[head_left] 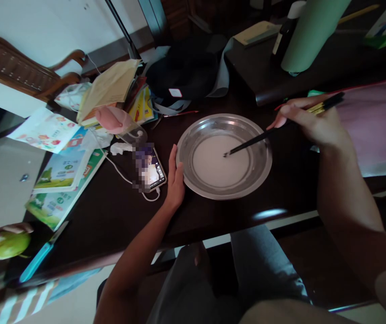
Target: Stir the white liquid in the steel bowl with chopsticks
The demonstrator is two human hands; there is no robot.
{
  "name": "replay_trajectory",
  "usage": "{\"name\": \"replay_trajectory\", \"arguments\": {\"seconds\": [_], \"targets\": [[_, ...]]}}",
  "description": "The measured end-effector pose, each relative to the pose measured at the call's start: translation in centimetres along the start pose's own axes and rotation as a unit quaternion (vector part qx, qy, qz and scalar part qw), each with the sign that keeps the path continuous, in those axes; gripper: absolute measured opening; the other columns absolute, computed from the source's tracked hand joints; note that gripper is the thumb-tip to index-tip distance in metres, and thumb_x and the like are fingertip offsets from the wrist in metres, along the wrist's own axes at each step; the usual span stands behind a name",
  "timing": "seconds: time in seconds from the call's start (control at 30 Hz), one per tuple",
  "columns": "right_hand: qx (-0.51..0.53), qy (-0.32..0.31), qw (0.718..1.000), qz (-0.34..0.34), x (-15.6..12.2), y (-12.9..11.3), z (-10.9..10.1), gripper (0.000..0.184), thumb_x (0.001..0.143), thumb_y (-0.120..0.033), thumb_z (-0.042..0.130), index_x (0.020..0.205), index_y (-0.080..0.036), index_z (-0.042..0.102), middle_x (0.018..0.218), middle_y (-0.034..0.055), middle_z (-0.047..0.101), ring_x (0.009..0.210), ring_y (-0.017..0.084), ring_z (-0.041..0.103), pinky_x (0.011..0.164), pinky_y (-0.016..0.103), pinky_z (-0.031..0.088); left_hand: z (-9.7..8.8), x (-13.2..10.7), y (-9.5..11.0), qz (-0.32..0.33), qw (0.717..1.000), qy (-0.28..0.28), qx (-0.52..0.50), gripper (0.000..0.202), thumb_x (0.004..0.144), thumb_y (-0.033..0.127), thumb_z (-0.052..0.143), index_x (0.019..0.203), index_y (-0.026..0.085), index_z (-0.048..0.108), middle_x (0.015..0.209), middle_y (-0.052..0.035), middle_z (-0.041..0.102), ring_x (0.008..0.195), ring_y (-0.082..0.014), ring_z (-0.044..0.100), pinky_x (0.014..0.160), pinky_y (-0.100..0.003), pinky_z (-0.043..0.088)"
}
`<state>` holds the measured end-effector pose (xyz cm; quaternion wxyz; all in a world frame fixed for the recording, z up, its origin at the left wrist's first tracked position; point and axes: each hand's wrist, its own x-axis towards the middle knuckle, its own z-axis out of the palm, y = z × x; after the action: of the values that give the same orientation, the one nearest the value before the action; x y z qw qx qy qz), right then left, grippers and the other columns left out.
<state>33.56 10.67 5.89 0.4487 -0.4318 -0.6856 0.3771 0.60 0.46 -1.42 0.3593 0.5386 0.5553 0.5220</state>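
A round metal basin (262, 177) sits on the dark table with cloudy whitish liquid (213, 164) in it. At its left side, my left hand (175, 182) holds the rim, thumb near the edge and a finger along the outside. Black chopsticks (257, 140) with gold-patterned upper ends are gripped in my right hand (309, 119), above the right side of the basin. Their tips meet the liquid near the middle. Just left of my left hand lies a lit phone (154, 171) with a white cable plugged in.
At lower left, another person's hand (11, 228) holds a green fruit (7, 245) near a blue-handled knife (39, 258). Booklets (61, 168), a pink-topped bottle (117, 121) and a black bag (182, 67) lie behind. A green cylinder (314, 36) stands back right.
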Motion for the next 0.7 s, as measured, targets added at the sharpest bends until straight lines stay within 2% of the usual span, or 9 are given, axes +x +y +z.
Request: {"name": "replay_trajectory", "arguments": {"seconds": [0.1,0.2,0.27,0.37,0.43,0.5,0.63,0.7], "targets": [[0.008,-0.051,0.999,-0.003,-0.1,-0.3,0.1,0.033,0.086,-0.048,0.070,0.062,-0.024,0.074,0.069,0.0034,0.075,0.070,0.022,0.070,0.073,0.038,0.051,0.0,0.0,-0.1,-0.004,1.000,0.000,0.003,0.061,0.096,0.060,0.048,0.151,0.035,0.041,0.169,-0.0006,0.029,0.157,-0.0259,0.025,0.130,-0.044,0.017],[-0.002,-0.126,0.992,-0.001,-0.2,-0.9,0.9,0.033,0.085,-0.052,0.069,0.069,-0.024,0.075,0.078,0.0035,0.078,0.077,0.021,0.072,0.076,0.036,0.052,0.0,0.0,0.1,-0.004,1.000,-0.002,0.002,0.062,0.096,0.060,0.048,0.152,0.034,0.041,0.169,-0.0014,0.029,0.156,-0.0256,0.026,0.130,-0.044,0.018],[-0.009,-0.115,0.993,-0.007,-0.2,-1.0,1.1,0.032,0.086,-0.052,0.068,0.071,-0.024,0.076,0.080,0.0033,0.079,0.081,0.021,0.072,0.078,0.035,0.051,-0.1,0.0,0.2,-0.002,1.000,-0.004,0.004,0.062,0.096,0.060,0.048,0.152,0.034,0.040,0.169,-0.0014,0.030,0.156,-0.0251,0.028,0.130,-0.043,0.018],[-0.022,-0.032,0.999,-0.013,-0.1,-0.6,0.6,0.030,0.088,-0.046,0.069,0.069,-0.024,0.076,0.076,0.0031,0.077,0.077,0.021,0.071,0.077,0.036,0.050,-0.1,0.0,0.3,0.005,1.000,-0.005,0.013,0.062,0.096,0.060,0.048,0.152,0.033,0.041,0.169,-0.0013,0.029,0.156,-0.0246,0.028,0.130,-0.041,0.017],[0.002,-0.009,1.000,-0.014,-0.1,-0.4,0.1,0.031,0.088,-0.044,0.069,0.064,-0.024,0.074,0.069,0.0032,0.075,0.071,0.021,0.070,0.073,0.037,0.050,-0.1,0.0,0.3,0.003,1.000,-0.005,0.013,0.062,0.096,0.060,0.048,0.152,0.034,0.042,0.169,-0.0008,0.029,0.156,-0.0248,0.027,0.130,-0.042,0.017],[0.015,-0.040,0.999,-0.011,-0.2,-0.5,0.1,0.032,0.087,-0.044,0.069,0.063,-0.024,0.074,0.068,0.0032,0.074,0.069,0.021,0.070,0.072,0.037,0.049,-0.1,0.0,0.3,-0.002,1.000,-0.001,0.010,0.062,0.095,0.061,0.049,0.151,0.035,0.042,0.169,-0.0002,0.029,0.156,-0.0249,0.026,0.130,-0.043,0.017],[0.004,-0.138,0.990,-0.002,-0.3,-1.1,1.0,0.032,0.085,-0.051,0.069,0.069,-0.024,0.075,0.078,0.0035,0.078,0.078,0.021,0.072,0.076,0.036,0.050,-0.1,0.0,0.1,-0.004,1.000,0.002,0.003,0.063,0.095,0.060,0.049,0.152,0.035,0.041,0.168,-0.0003,0.030,0.156,-0.0249,0.027,0.130,-0.043,0.017],[-0.001,-0.119,0.993,-0.005,-0.3,-1.1,1.2,0.031,0.085,-0.051,0.069,0.071,-0.024,0.076,0.080,0.0033,0.079,0.081,0.021,0.072,0.078,0.035,0.050,-0.1,0.0,0.0,-0.001,1.000,-0.001,0.002,0.062,0.095,0.060,0.049,0.152,0.035,0.041,0.168,-0.0005,0.031,0.156,-0.0244,0.028,0.130,-0.043,0.018]]}}
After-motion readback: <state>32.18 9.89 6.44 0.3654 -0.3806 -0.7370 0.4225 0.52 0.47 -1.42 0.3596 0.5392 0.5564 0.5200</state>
